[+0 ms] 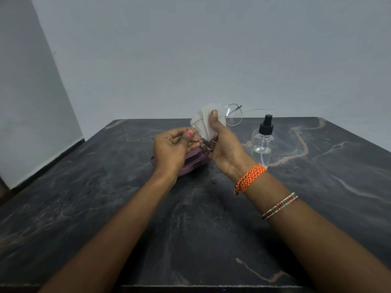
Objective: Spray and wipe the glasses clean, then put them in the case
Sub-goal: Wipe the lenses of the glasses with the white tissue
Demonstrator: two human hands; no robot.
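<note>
Thin wire-framed glasses (233,115) are held up over the table, tilted, with one temple pointing right. My left hand (172,148) pinches the frame at its lower left lens. My right hand (222,144) holds a white cloth (206,121) folded over that lens, thumb pressed on the cloth. A purple glasses case (191,161) lies on the table under my hands, mostly hidden. A clear spray bottle (263,137) with a black nozzle stands to the right of my right hand.
The dark marble table (105,208) reaches to a grey wall behind. Its front edge runs along the bottom of the view. A darker floor strip shows at the far left.
</note>
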